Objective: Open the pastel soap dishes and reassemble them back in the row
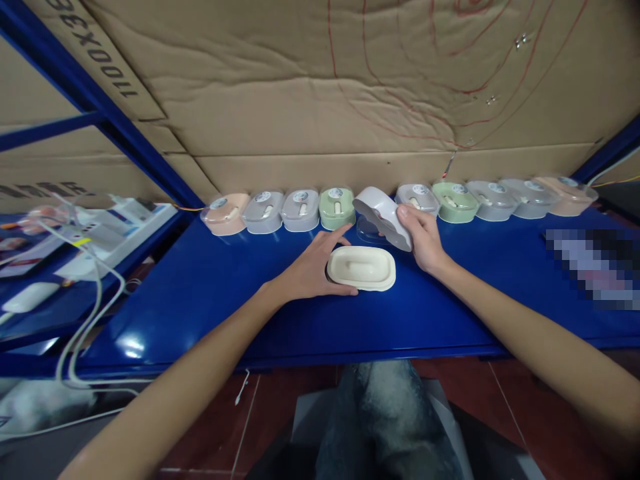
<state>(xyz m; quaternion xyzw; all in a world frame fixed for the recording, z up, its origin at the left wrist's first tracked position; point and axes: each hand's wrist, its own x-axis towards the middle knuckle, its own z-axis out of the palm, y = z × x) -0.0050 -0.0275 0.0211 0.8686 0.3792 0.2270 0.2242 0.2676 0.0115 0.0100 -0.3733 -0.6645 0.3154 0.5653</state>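
My left hand (310, 268) is curled round the left end of a cream oval tray (361, 268), its thumb along the near edge and its fingers at the far side. The tray has a rim and a raised bump in its hollow. In my right hand (423, 237) is a pale lilac-grey plastic box shell (383, 212), tilted, its wavy edge towards me. The hand grips it at its right side. Partly hidden behind the shell, a clear plastic lid (367, 231) lies on the blue table.
Along the back of the blue table (210, 307) stands a row of lidded boxes, among them a peach box (227, 213), a green box (337, 208) and a grey box (300, 210). Cardboard (280, 120) rises behind. White cables (100, 287) hang at the left; a pixelated patch is at right.
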